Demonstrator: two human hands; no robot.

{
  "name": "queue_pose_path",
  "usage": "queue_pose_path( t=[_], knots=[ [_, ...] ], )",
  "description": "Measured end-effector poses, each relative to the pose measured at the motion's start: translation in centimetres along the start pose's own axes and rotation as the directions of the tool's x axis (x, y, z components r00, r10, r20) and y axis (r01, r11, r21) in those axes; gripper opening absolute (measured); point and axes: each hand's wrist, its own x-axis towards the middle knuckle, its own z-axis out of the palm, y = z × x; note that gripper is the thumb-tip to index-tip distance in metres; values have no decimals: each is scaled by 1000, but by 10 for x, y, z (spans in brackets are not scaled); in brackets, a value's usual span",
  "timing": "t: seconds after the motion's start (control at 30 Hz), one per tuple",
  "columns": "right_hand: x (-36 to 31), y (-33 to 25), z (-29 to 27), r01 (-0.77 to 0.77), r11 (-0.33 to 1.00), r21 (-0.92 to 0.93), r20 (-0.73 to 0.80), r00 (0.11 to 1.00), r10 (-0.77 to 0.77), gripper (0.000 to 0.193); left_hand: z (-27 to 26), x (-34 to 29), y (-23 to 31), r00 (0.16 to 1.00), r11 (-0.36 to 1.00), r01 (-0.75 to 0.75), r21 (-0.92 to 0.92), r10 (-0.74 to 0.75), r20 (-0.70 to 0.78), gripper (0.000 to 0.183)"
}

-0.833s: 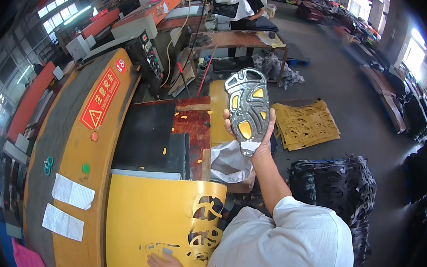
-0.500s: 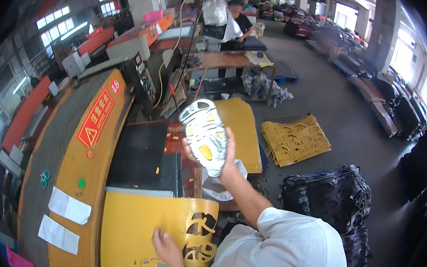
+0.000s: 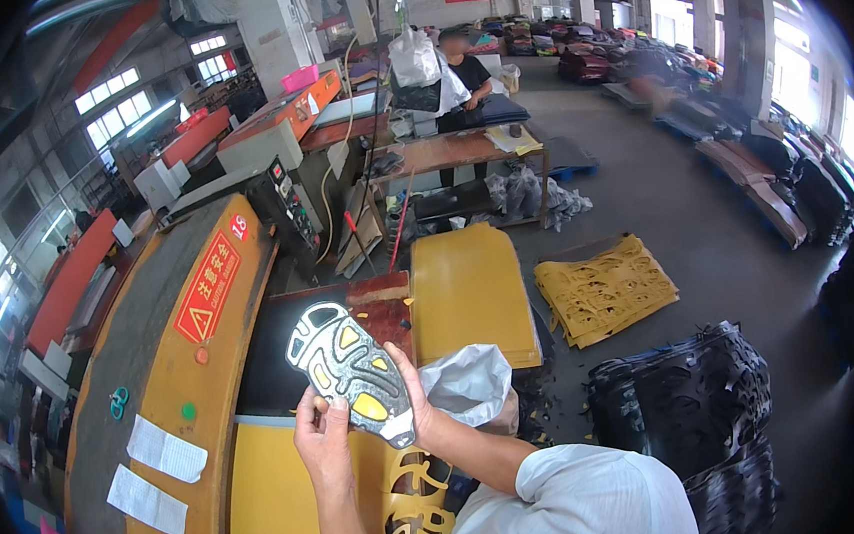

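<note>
Factory floor [image 3: 632,196] spreads out grey in the background, where one person in a dark shirt [image 3: 472,75] stands behind a table [image 3: 448,150]. Close in front, the sole-shaped die [image 3: 348,369] is held in the air, at a slant, above the yellow sheet [image 3: 273,480]; yellow pieces [image 3: 369,407] sit in several of its openings. The right hand [image 3: 415,388] grasps the die along its right edge. The left hand [image 3: 322,436] is bent at the near left edge, thumb over the rim; whether it truly grips or only touches, I cannot tell.

If the slant becomes steeper, a yellow piece may fall out and be hard to notice on a sheet of the same colour. If the rim is sharp, a fingertip pressed on it could be cut. If the right hand loosens, the die could drop and mark the sheet.

Around this are the white bag [image 3: 471,379], just beyond the right forearm, and the orange-yellow machine beam [image 3: 171,388] at left. Further out lie a stack of yellow sheets [image 3: 469,294], perforated yellow sheets [image 3: 604,288] and black cut sheets [image 3: 678,398].
</note>
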Motion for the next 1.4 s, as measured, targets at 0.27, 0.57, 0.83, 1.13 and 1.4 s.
queue_pose_path(
  t=[0.27, 0.57, 0.83, 1.13, 1.4],
  knots=[
    [-10, 16, -14, -26, 1000, -12, -137, 990, 24, 69, -26, -18, -10, 999, 999, 51, -20, -51, -7, 52],
    [-12, 12, -26, -307, 943, -129, -282, 923, 262, 92, -105, -112, -123, 930, 956, 139, 258, -37, -365, 37],
    [3, 43, -69, -585, 597, -549, -524, 797, 299, 65, -182, -227, -173, 774, 419, 382, 823, 341, -533, 37],
    [24, 153, -125, 222, -519, -825, -91, 855, 511, 62, -167, -230, -197, 781, 266, 461, 847, 332, -529, 46],
    [15, 202, -157, 621, -570, -538, 81, 711, 699, 57, -169, -233, -199, 771, 272, 455, 848, 356, -528, 46]
  ],
)
